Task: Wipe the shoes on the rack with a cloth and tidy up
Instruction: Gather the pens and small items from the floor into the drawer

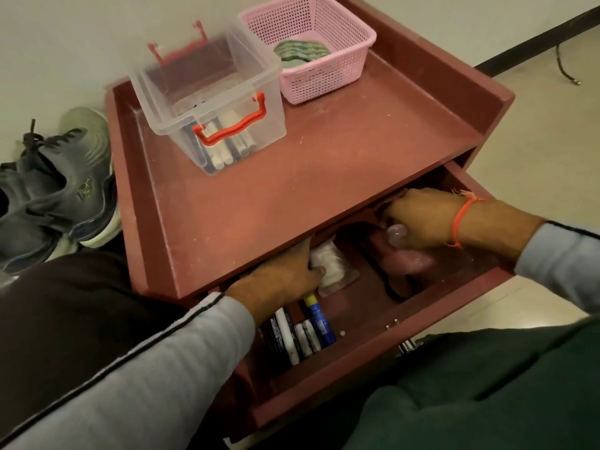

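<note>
Grey sneakers lie on the floor to the left of a red cabinet, with a pale green shoe behind them. The cabinet's top drawer is pulled out. My left hand reaches into the drawer's left side; thumb and fingers pinch a white packet, and the fingertips are hidden under the cabinet top. At the drawer's right, my right hand curls round a translucent bottle-like object. No wiping cloth is clearly visible.
On the cabinet top stand a clear box with red handles holding markers, and a pink basket with green pads. The drawer holds a blue tube, several dark sticks and a black cord. A cable lies on the floor.
</note>
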